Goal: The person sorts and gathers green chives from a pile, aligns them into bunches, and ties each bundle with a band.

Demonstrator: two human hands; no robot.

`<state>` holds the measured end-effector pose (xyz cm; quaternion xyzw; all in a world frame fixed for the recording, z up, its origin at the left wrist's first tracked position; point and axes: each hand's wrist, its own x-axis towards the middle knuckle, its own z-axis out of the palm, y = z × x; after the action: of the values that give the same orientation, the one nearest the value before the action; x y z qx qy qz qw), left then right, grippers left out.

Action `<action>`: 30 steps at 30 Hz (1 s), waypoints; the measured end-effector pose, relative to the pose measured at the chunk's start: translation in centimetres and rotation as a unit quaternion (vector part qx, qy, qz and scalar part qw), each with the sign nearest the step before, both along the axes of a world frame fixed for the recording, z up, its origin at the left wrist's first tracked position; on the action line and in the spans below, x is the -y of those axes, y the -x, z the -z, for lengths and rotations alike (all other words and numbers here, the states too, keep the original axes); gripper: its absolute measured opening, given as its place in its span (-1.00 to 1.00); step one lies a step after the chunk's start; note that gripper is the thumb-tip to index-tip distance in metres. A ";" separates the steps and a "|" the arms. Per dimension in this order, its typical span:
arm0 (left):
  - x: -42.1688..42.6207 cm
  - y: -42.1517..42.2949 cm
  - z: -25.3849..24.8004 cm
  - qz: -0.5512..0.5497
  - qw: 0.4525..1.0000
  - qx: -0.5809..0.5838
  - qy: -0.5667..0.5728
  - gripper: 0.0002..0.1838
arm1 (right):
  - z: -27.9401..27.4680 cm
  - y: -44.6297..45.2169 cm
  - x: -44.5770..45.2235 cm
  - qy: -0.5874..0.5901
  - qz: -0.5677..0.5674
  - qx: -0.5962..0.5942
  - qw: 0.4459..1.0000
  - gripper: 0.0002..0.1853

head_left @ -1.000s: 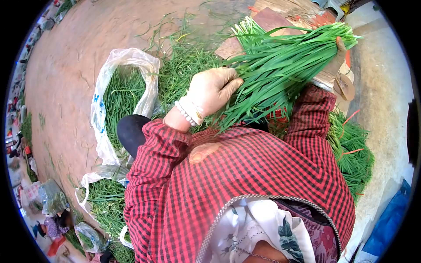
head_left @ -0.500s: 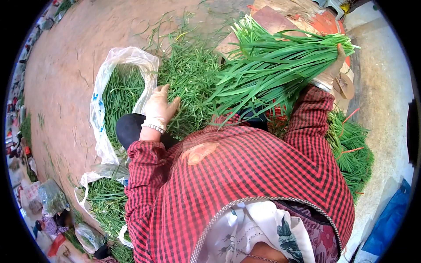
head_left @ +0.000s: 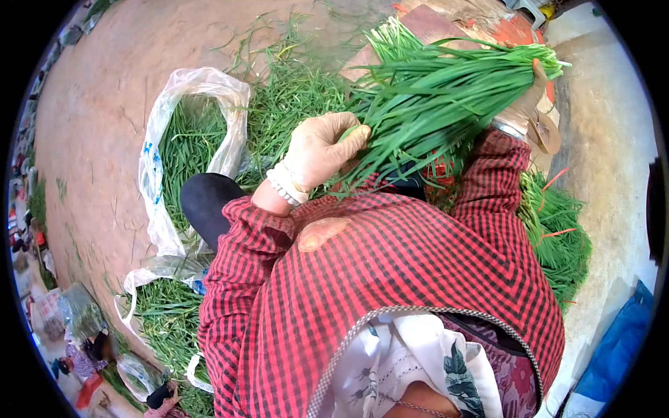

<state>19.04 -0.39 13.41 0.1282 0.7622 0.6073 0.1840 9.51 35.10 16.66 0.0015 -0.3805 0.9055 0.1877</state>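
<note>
A large bunch of garlic chives (head_left: pixel 432 97) stretches across the upper right, its pale stem ends to the right and its green leaf tips to the left. My right hand (head_left: pixel 524 104) is closed around it near the stems, the fingers partly hidden by the leaves. At the leaf tips my gloved left hand (head_left: pixel 322 145) is closed, thumb and fingers pinching some of the leaves. Behind the held bunch lies another bunch of chives (head_left: pixel 392 38) with pale cut ends. Beneath my left hand spreads a heap of loose leaves (head_left: pixel 296 104).
A white plastic bag (head_left: pixel 155 198) of leaves stands open on the left, with a second bag (head_left: pixel 143 275) below it. Tied chives (head_left: pixel 557 240) lie on the right beside a roll of tape (head_left: pixel 545 132). A blue sheet (head_left: pixel 617 348) is at lower right; people sit at lower left.
My left hand has moved right from above the loose heap to the leaf tips, and its fingers have closed on them. The bunch in my right hand has shifted slightly upward.
</note>
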 end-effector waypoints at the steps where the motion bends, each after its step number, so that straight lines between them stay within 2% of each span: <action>1: -0.2 -0.1 0.3 0.017 0.997 -0.059 0.041 -0.75 | 0.1 -0.2 -0.3 -0.001 0.005 0.002 1.000 -0.63; 3: 0.5 -0.4 1.7 0.032 0.997 -0.055 0.044 -0.76 | -0.2 -0.5 0.1 -0.007 0.069 0.043 0.997 -0.62; 5: 1.9 -0.9 3.2 -0.020 0.994 -0.019 0.105 -0.73 | 0.2 -0.1 -0.5 -0.004 0.070 0.049 0.996 -0.60; 7: 4.0 -1.2 4.3 -0.058 0.950 -0.102 0.289 -0.69 | 0.5 -0.1 -0.7 0.007 0.085 0.047 0.995 -0.60; 9: 7.2 -1.0 8.2 -0.069 0.946 0.015 0.315 -0.68 | 0.4 -0.1 -1.1 0.005 0.099 0.042 0.994 -0.60; 11: 8.5 -1.2 9.4 -0.083 0.958 0.034 0.272 -0.67 | 0.0 0.1 -3.0 -0.043 0.094 0.062 0.993 -0.58; 12: 9.0 -1.1 10.1 -0.103 0.964 0.034 0.243 -0.64 | -0.7 0.7 -4.8 -0.075 0.040 0.054 0.995 -0.56; 13: 9.5 -0.8 11.2 -0.121 0.968 0.035 0.215 -0.61 | -0.9 0.8 -6.6 -0.073 0.041 0.050 0.995 -0.56; 15: 9.6 0.2 11.0 -0.120 0.976 0.059 0.173 -0.56 | -5.7 -0.4 -7.5 -0.190 -0.037 0.105 0.975 -0.48; 16: 9.5 0.8 11.4 -0.135 0.982 0.073 0.114 -0.55 | -7.7 -1.0 -7.7 -0.191 -0.031 0.101 0.976 -0.48; 17: 9.4 1.6 11.6 -0.147 0.984 0.087 0.055 -0.54 | -9.6 -1.5 -7.8 -0.244 -0.048 0.131 0.960 -0.43; 18: 8.5 2.4 10.6 -0.155 0.981 0.117 0.027 -0.57 | -10.9 -1.7 -7.9 -0.295 -0.064 0.161 0.940 -0.38; 19: 7.5 3.4 9.6 -0.150 0.982 0.113 0.026 -0.57 | -11.5 -1.6 -7.8 -0.295 -0.059 0.159 0.940 -0.38; 21: 5.2 5.8 8.2 -0.126 0.980 0.145 0.043 -0.56 | -12.3 -0.3 -6.6 -0.471 -0.061 0.209 0.855 -0.31; 22: 3.8 7.0 8.4 -0.130 0.980 0.150 0.032 -0.57 | -12.4 0.7 -6.1 -0.565 -0.093 0.226 0.788 -0.29; 23: 2.3 8.2 8.4 -0.122 0.982 0.144 0.029 -0.56 | -11.4 2.0 -4.9 -0.583 -0.115 0.233 0.770 -0.34; 24: 1.3 8.8 8.6 -0.105 0.986 0.124 0.021 -0.56 | -9.9 3.5 -4.3 -0.629 -0.148 0.234 0.726 -0.41; 25: -0.5 9.6 8.4 -0.089 0.990 0.104 0.017 -0.56 | -8.7 4.1 -2.5 -0.615 -0.184 0.226 0.732 -0.47; 26: -2.1 10.3 7.8 -0.047 0.993 0.107 0.014 -0.56 | -6.5 5.9 -2.0 -0.706 -0.167 0.182 0.664 -0.46; 27: -3.6 11.2 7.5 -0.007 0.993 0.114 0.011 -0.57 | -5.0 6.7 0.4 -0.752 -0.106 0.235 0.607 -0.41; 28: -5.0 11.8 8.0 0.014 0.995 0.098 -0.015 -0.58 | -1.0 8.7 1.0 -0.759 -0.110 0.221 0.602 -0.28; 29: -6.0 12.6 9.3 0.030 0.995 0.093 0.009 -0.58 | 3.0 10.6 1.5 -0.766 -0.113 0.207 0.598 -0.14; 30: -7.1 13.1 10.0 0.029 0.996 0.086 -0.014 -0.61 | 7.5 12.1 2.5 -0.787 -0.102 0.227 0.565 -0.01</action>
<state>5.90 6.66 3.44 0.0998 0.7311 0.6209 0.2645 -2.60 32.63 9.13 -0.0178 -0.9699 0.2313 -0.0739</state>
